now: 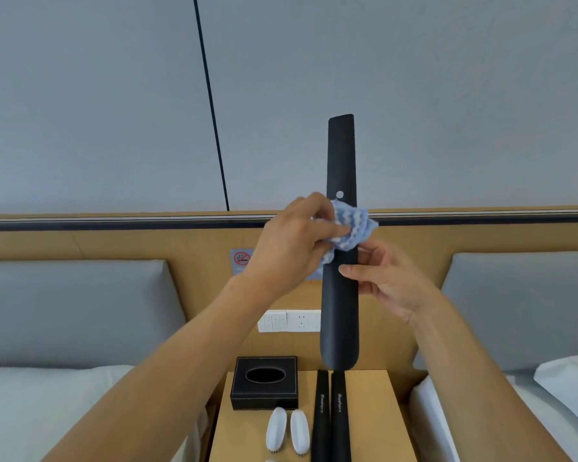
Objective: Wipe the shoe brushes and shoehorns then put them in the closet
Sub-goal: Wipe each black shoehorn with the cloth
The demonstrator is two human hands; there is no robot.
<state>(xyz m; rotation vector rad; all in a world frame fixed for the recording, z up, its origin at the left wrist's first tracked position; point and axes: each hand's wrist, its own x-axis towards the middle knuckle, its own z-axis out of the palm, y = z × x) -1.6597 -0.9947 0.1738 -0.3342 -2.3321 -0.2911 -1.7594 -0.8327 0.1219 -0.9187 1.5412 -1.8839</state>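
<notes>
Shoehorn (340,228) stands upright, pinched by the right hand (386,281) so the left hand (297,238), gripping the cloth (351,230), can wipe it.

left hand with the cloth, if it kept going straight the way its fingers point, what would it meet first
The left hand points rightward across the picture, and its blue and white cloth is already against the upright black shoehorn. So the shoehorn comes first, probably with the right hand just beyond it, though depth is unclear.
</notes>
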